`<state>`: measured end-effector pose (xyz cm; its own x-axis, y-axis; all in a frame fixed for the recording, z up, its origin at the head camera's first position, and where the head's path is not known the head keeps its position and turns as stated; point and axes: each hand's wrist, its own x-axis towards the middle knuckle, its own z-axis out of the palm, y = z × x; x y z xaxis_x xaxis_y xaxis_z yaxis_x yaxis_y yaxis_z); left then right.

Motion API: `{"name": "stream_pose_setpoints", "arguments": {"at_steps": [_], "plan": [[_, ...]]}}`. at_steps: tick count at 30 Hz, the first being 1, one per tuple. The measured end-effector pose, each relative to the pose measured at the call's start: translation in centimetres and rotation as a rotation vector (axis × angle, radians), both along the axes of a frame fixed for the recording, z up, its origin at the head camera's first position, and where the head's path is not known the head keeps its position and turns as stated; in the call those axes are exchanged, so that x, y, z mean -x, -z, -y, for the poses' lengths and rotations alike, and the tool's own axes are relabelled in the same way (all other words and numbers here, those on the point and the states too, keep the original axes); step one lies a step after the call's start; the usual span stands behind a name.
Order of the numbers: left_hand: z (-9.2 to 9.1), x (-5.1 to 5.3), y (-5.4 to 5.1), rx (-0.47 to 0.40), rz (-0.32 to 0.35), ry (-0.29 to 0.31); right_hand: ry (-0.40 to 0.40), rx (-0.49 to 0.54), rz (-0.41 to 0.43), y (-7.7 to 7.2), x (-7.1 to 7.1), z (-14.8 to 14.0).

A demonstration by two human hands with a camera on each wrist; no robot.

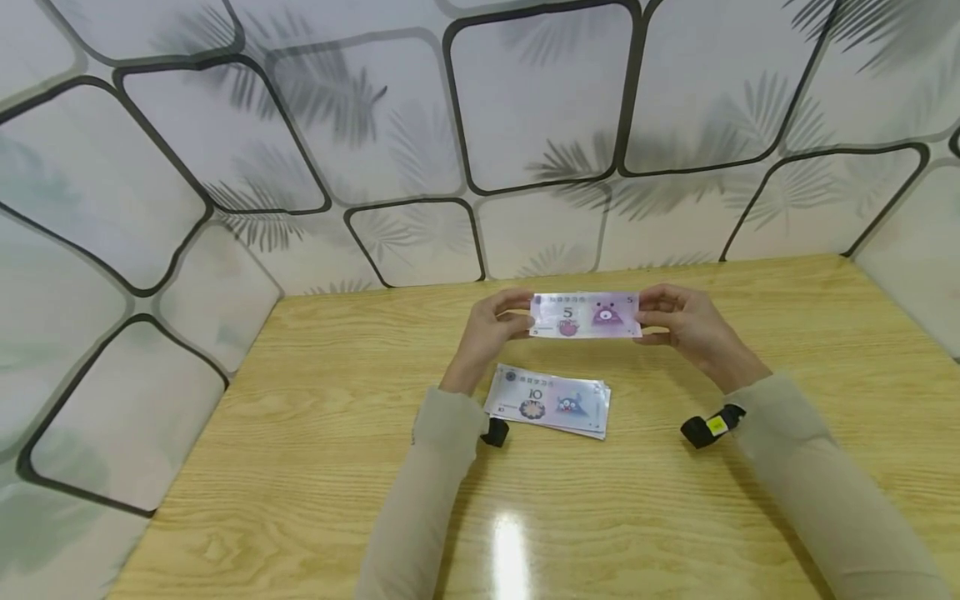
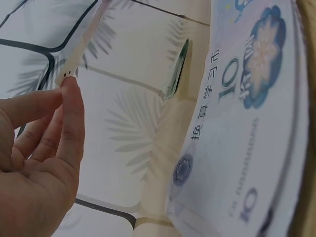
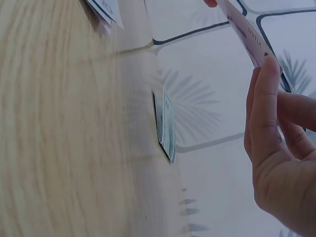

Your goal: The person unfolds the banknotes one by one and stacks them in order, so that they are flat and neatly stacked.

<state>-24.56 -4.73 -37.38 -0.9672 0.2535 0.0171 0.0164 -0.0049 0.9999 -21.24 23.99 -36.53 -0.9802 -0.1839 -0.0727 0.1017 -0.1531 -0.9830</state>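
A purple play banknote (image 1: 585, 315) marked 5 is stretched level above the table, its printed face towards the head camera. My left hand (image 1: 486, 333) pinches its left end between thumb and fingers. The opposite end is pinched by my right hand (image 1: 688, 330). Below it, a small pile of play banknotes (image 1: 551, 404) lies slightly fanned, a blue-grey 10 on top; my left wrist is beside the pile's left edge. Both wrist views show a greenish folded or bent note (image 3: 168, 128) farther back on the table, which the head view does not show.
The wooden table (image 1: 300, 467) runs back to a patterned wall (image 1: 540, 100), with side panels at left and right. Black straps with small devices sit at both wrists, the right one (image 1: 705, 427) carrying a yellow label. Light glares on the table's front.
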Motion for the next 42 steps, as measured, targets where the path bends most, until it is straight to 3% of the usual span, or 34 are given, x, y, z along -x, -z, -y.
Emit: {"name": "stream_pose_setpoints", "arguments": {"at_steps": [19,30,42], "plan": [[0.5,-0.8,-0.1,-0.004,-0.006,-0.005,0.081,0.003,-0.052,0.4,-0.8,0.8],[1.1,-1.2,-0.3,0.013,0.005,-0.006,0.034,-0.118,-0.085,0.3,-1.3,1.2],[1.8,-1.6,-0.2,0.029,-0.005,-0.002,-0.006,-0.087,-0.087,0.2,-1.7,1.4]]}}
